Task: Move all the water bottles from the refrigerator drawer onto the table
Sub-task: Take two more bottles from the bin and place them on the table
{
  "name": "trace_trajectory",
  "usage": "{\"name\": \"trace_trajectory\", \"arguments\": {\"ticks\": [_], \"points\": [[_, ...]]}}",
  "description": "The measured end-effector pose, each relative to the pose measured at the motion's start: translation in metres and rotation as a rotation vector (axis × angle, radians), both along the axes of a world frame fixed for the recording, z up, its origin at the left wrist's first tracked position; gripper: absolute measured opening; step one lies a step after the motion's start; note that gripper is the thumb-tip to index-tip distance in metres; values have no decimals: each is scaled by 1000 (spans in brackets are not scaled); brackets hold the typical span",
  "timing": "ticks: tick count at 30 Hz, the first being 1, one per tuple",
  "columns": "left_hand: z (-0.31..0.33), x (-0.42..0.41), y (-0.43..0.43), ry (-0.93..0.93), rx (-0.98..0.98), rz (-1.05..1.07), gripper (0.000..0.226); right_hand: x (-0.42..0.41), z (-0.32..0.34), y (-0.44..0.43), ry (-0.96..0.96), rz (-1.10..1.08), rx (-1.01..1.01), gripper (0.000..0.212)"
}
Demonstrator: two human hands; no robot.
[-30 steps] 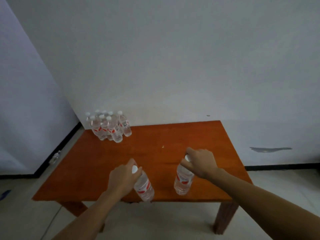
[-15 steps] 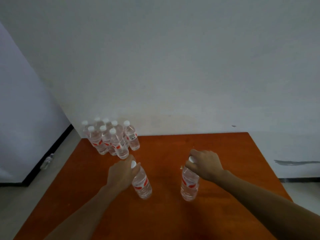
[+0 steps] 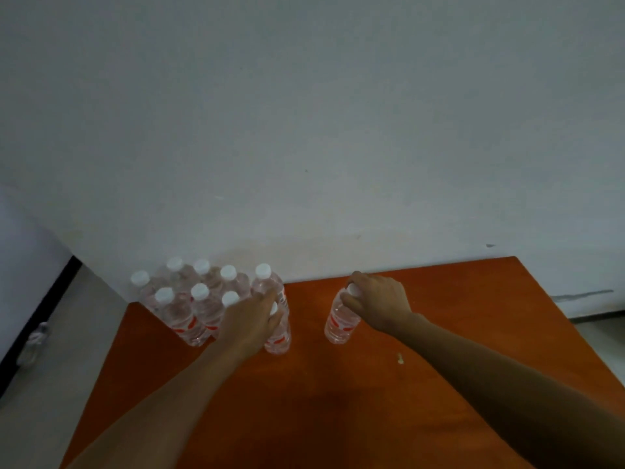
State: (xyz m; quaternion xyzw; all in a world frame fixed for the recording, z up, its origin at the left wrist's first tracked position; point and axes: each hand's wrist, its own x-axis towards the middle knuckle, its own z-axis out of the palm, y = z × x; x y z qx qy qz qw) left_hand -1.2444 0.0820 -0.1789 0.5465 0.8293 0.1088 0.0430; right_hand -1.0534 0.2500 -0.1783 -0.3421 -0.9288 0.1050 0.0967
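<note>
Several clear water bottles with white caps and red labels (image 3: 189,309) stand grouped at the far left corner of the orange-brown table (image 3: 338,401). My left hand (image 3: 250,323) grips the top of one bottle (image 3: 279,336) right beside that group, its base on the tabletop. My right hand (image 3: 375,299) holds the cap end of another bottle (image 3: 340,324), upright on the table a little to the right of the group. The refrigerator drawer is out of sight.
A white wall runs directly behind the table. Grey floor with a black skirting (image 3: 37,313) lies to the left, where a small clear object (image 3: 35,336) rests. A tiny pale scrap (image 3: 400,358) lies on the tabletop.
Both hands have carried their bottles forward across the table toward the back left group. The left bottle now stands next to the group, and the view has moved closer to the table.
</note>
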Motion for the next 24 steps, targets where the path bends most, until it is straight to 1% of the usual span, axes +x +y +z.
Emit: {"name": "trace_trajectory", "arguments": {"ticks": [3,10,14,17,22,24], "points": [[-5,-17,5,-16,-26,-4,36,-38,-4,4,-19,19,-22,39],[-14,-35,7,-143,53,45,40,-100,-21,6,-71,119,-31,35],[-18,-38,2,-148,68,27,42,-121,-25,0,-76,181,-19,36],[-21,-39,-4,-137,92,21,45,-127,-24,-4,-73,173,-52,39],[-13,-37,-13,-109,192,18,24,-111,-16,-3,-100,128,-157,52],[-5,-31,-12,-84,195,7,20,-97,-11,-2,-104,99,-176,56]]}}
